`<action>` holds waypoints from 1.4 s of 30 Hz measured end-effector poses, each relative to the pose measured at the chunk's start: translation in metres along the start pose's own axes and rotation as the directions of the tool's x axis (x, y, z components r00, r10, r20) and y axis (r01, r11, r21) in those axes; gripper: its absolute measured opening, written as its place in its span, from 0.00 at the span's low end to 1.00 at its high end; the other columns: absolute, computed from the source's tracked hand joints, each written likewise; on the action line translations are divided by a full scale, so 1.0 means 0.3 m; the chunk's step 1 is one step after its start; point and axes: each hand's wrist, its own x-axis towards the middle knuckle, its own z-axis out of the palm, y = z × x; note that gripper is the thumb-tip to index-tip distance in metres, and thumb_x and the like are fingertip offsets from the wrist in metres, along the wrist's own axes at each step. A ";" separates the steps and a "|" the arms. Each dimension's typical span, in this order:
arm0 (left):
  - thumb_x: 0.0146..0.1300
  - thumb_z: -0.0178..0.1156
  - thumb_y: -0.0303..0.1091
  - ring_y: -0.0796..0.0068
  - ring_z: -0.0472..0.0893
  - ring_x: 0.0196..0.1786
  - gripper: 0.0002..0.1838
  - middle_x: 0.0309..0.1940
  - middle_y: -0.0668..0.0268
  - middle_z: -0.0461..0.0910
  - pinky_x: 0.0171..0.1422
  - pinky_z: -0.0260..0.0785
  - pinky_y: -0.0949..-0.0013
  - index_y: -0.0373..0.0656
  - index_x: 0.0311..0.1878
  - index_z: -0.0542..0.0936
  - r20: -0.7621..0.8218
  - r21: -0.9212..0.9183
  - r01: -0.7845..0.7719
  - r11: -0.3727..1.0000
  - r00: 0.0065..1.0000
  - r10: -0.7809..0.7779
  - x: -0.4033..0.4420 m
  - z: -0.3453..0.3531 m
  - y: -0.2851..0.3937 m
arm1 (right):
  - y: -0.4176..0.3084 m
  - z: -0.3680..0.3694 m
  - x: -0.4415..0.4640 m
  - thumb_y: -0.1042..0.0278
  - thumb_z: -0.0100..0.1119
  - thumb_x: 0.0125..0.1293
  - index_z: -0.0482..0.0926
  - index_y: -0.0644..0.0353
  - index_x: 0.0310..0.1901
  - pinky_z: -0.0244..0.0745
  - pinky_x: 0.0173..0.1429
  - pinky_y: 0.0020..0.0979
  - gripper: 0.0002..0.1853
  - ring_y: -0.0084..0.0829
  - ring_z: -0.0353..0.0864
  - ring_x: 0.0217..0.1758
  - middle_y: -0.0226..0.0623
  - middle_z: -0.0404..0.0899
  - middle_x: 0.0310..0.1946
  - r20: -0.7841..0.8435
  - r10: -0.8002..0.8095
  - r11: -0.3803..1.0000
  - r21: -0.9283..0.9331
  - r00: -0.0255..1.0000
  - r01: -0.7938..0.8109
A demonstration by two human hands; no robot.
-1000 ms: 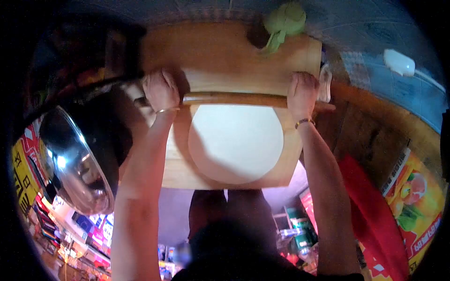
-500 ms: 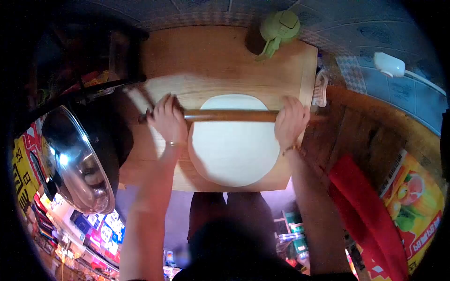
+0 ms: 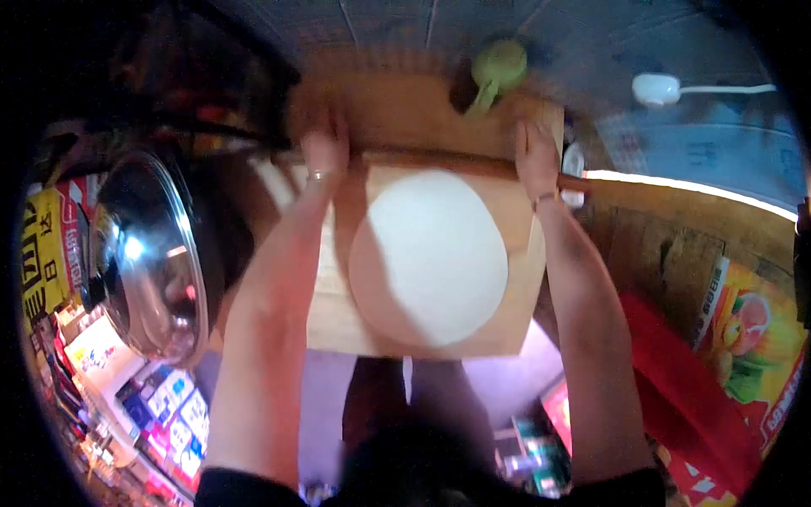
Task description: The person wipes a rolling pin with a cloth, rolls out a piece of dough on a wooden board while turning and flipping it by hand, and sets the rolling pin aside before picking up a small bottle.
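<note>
Both my hands, left [image 3: 325, 145] and right [image 3: 536, 160], are on the rolling pin [image 3: 439, 161], at the far edge of the flat dough round [image 3: 431, 262]. Dough lies on the wooden board [image 3: 525, 221]. Motion blur: can't tell if my fingers wrap the pin.

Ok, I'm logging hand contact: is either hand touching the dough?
No, the left hand and right hand are on the rolling pin, both clear of the dough.

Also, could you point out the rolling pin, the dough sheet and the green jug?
Rolling pin [image 3: 439, 160]: head view, middle of its shaft.
Dough sheet [image 3: 431, 258]: head view, centre of its top.
Green jug [image 3: 500, 65]: head view, its rounded body.
</note>
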 end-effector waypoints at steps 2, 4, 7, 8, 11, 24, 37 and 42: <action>0.65 0.53 0.34 0.51 0.75 0.48 0.14 0.42 0.50 0.78 0.54 0.68 0.56 0.36 0.49 0.77 -0.233 -0.304 -0.127 0.944 0.971 0.055 -0.106 -0.054 0.030 | -0.030 -0.058 -0.156 0.62 0.47 0.69 0.77 0.66 0.44 0.67 0.58 0.40 0.15 0.44 0.74 0.52 0.51 0.77 0.46 0.082 0.182 0.959 0.204 0.980 -0.195; 0.64 0.54 0.30 0.60 0.76 0.47 0.12 0.45 0.53 0.75 0.54 0.69 0.63 0.34 0.48 0.75 -0.006 -0.739 0.190 0.646 0.957 -0.289 -0.141 0.003 -0.101 | -0.014 -0.048 -0.254 0.63 0.49 0.69 0.77 0.65 0.45 0.67 0.57 0.37 0.14 0.42 0.75 0.51 0.49 0.77 0.45 0.105 0.450 0.783 0.431 0.887 -0.448; 0.60 0.59 0.29 0.64 0.78 0.45 0.17 0.41 0.55 0.76 0.52 0.71 0.65 0.31 0.51 0.73 0.149 -0.667 0.381 0.640 0.910 -0.387 -0.441 -0.038 -0.103 | 0.002 -0.122 -0.775 0.73 0.51 0.68 0.73 0.68 0.50 0.67 0.62 0.29 0.11 0.28 0.75 0.53 0.37 0.77 0.45 0.300 0.628 0.579 0.437 0.718 -0.689; 0.58 0.62 0.33 0.63 0.79 0.43 0.20 0.39 0.55 0.77 0.51 0.71 0.65 0.31 0.50 0.74 0.204 -0.514 0.418 0.749 0.908 -0.367 -0.498 -0.039 -0.085 | -0.009 -0.149 -0.936 0.73 0.52 0.67 0.72 0.68 0.51 0.71 0.57 0.25 0.13 0.26 0.76 0.48 0.36 0.77 0.45 0.332 0.648 0.556 0.409 0.686 -0.723; 0.53 0.63 0.36 0.61 0.79 0.40 0.20 0.38 0.54 0.79 0.48 0.72 0.64 0.32 0.46 0.76 0.374 -0.401 0.536 0.743 0.836 -0.401 -0.466 -0.077 0.017 | -0.119 -0.175 -1.051 0.70 0.56 0.66 0.76 0.68 0.46 0.73 0.48 0.21 0.11 0.21 0.76 0.39 0.32 0.78 0.38 0.490 0.721 0.256 0.467 0.489 -0.846; 0.43 0.68 0.54 0.60 0.84 0.35 0.27 0.31 0.51 0.83 0.43 0.74 0.64 0.35 0.34 0.84 0.819 -0.054 0.309 0.949 0.558 -0.135 -0.519 -0.156 -0.053 | -0.534 -0.291 -0.998 0.67 0.57 0.66 0.66 0.66 0.55 0.79 0.51 0.34 0.20 0.38 0.82 0.44 0.40 0.73 0.52 0.960 0.240 -0.444 0.241 0.145 -0.863; 0.60 0.64 0.37 0.78 0.79 0.40 0.18 0.39 0.64 0.82 0.46 0.72 0.73 0.33 0.48 0.81 0.792 -0.545 0.822 0.164 0.569 -0.221 -0.979 -0.465 0.060 | -0.154 -0.597 -0.691 0.70 0.57 0.64 0.73 0.71 0.52 0.68 0.61 0.32 0.18 0.31 0.75 0.55 0.40 0.79 0.48 0.978 -0.009 0.138 0.209 0.210 -0.968; 0.61 0.64 0.36 0.84 0.74 0.34 0.12 0.29 0.71 0.77 0.40 0.69 0.76 0.36 0.38 0.80 0.757 -0.568 0.808 -0.157 0.438 -0.485 -0.993 -0.310 -0.009 | -0.026 -0.270 -0.495 0.64 0.59 0.60 0.72 0.68 0.55 0.66 0.61 0.38 0.23 0.46 0.74 0.55 0.45 0.78 0.48 0.530 0.188 0.949 0.119 0.827 -0.292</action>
